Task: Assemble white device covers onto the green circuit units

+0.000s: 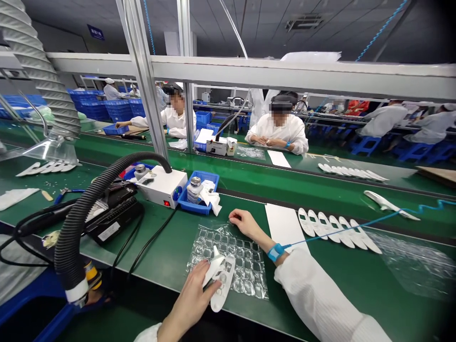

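My left hand [194, 294] grips a white plastic housing [223, 285] with an oval end and a narrow tip, its thumb on the near face. The part is held over a clear bubble-patterned plastic sheet [249, 266] on the green bench. Near the sheet's far edge rests my right hand [244, 222], fingers curled together at the tips; whether something small is between them is too small to tell. A blue wrist strap [275, 251] with a coiled cord circles the right wrist.
A white sheet [285, 221] and a row of white housings [338, 230] lie to the right. Beyond the hands stand a blue tray [183, 202] with a bottle and a white box [160, 185]. A black hose [67, 237] arches at left. Co-workers sit across the line.
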{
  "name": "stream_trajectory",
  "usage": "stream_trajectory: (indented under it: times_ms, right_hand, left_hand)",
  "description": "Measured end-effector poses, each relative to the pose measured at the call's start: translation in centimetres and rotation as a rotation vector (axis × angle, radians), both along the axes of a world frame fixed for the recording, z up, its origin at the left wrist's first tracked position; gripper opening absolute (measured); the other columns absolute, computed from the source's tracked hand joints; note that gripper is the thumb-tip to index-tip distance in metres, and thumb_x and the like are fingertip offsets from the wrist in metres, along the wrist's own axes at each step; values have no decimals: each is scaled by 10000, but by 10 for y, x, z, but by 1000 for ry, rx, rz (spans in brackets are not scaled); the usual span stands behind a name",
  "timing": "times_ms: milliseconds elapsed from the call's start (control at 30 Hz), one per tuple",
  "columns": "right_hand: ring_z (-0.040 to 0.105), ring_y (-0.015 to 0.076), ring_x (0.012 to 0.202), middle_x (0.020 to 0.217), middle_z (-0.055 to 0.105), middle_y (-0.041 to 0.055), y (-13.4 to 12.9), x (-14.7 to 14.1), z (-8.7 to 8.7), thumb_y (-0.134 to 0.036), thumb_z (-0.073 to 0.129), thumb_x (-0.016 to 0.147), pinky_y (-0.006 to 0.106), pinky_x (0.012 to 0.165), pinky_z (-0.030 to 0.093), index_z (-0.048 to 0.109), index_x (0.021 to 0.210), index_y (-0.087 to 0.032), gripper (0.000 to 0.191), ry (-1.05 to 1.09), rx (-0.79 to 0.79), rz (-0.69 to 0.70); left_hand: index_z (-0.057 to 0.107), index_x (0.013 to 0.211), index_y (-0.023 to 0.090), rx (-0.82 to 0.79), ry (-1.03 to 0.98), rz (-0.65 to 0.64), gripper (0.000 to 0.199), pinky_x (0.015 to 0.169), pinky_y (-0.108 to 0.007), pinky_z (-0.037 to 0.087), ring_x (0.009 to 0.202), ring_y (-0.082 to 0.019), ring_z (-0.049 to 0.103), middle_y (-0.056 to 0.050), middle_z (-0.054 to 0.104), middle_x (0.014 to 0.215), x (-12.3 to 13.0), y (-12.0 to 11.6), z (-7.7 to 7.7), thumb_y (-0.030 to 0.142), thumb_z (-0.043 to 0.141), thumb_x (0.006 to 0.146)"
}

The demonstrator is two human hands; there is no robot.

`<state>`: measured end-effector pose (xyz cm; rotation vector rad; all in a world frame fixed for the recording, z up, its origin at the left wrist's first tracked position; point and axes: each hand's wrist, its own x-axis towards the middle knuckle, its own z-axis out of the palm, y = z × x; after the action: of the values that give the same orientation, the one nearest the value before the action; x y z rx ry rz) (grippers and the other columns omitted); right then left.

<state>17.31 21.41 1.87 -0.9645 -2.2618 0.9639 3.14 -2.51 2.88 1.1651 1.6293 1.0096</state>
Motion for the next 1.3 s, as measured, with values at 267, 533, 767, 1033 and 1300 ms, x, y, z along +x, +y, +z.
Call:
stream_trajectory:
  times_ms: [267,533,767,1033,1300]
  right_hand:
    - [572,236,923,1043,613,91,-11,-3,0,-100,537,848,396,845,411,641,1060,-185,251,-165,259,-48]
    - [556,216,1060,1146,655,99,-20,19,5,-15,380,895,377,930,410,650,1088,-168,366,-261,362,167]
    - [383,271,1334,1485,440,46,-16,40,11,-43,305,924,488,982,336,450,1409,-278,558,-375,300,341]
    - [433,265,1293,1384,558,25,-1,69,26,-171,430,934,460,1015,339,624,1241,-304,386,-376,188,295]
    - [585,199,809,813,639,47,-44,96,17,-178,569,861,299,716,442,684,751,-182,158,-302,134,-33]
  left_hand:
    - [665,1170,291,4,1,-69,398,1140,-474,222,1384,-353,326,-87,618,1308,-6,1,5,434,644,799]
    - [655,1165,297,0,83,-132,386,1134,-463,253,1391,-349,322,-67,607,1325,-11,-1,0,471,610,823]
    - [644,1177,299,-18,102,-167,397,1140,-465,243,1401,-358,300,-54,589,1352,-10,2,9,490,587,834]
    - [624,1197,286,-54,148,-212,402,1154,-502,229,1418,-356,266,-47,565,1382,-12,2,6,441,589,827]
    - [661,1086,227,5,-80,-32,382,923,-380,465,1048,-309,620,-97,706,1105,7,3,10,481,618,803]
